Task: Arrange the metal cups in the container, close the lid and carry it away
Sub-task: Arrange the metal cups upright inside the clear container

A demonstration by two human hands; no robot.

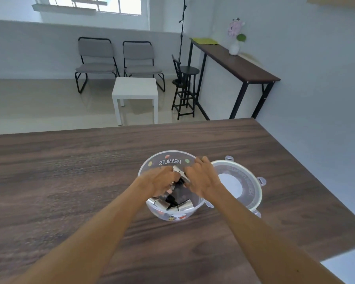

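A clear round plastic container (pixel 168 158) printed "PEANUTS" stands on the wooden table (pixel 70 181). Several shiny metal cups (pixel 180 203) lie inside it near the front wall. Both of my hands reach down into the container. My left hand (pixel 160 181) and my right hand (pixel 201 179) each curl around a metal cup (pixel 177 170) between them; the fingers hide most of it. The round lid (pixel 246 181) with side clips lies flat on the table just right of the container, touching its rim.
The table's far edge runs behind the container and its right edge slants down to the right. Beyond stand a white side table (pixel 134 89), two grey chairs (pixel 94 62), a black stool (pixel 186 89) and a narrow console table (pixel 234 62) with a vase.
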